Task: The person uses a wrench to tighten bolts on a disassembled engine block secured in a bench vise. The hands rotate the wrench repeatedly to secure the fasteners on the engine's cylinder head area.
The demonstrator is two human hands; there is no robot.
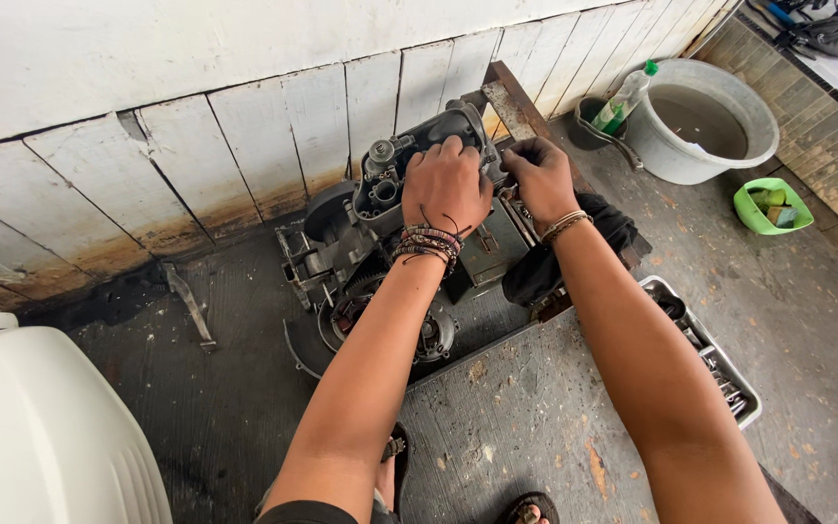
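Note:
A grey, greasy scooter engine [361, 247] lies on the concrete floor against a white plank wall. My left hand [445, 186] rests on top of its upper casing, fingers curled over the metal. My right hand [538, 175] grips a part at the casing's right side, close beside the left. Both wrists wear bracelets. What sits under the fingers is hidden. A black rag [545, 267] lies under my right forearm.
A metal tray of tools [725, 374] lies at the right. A grey bucket of water [700, 121] with a green-capped bottle [625, 100] stands at the back right, a green tub [773, 206] near it. A white scooter panel [41, 427] fills the lower left. A metal bar [189, 306] lies on the floor.

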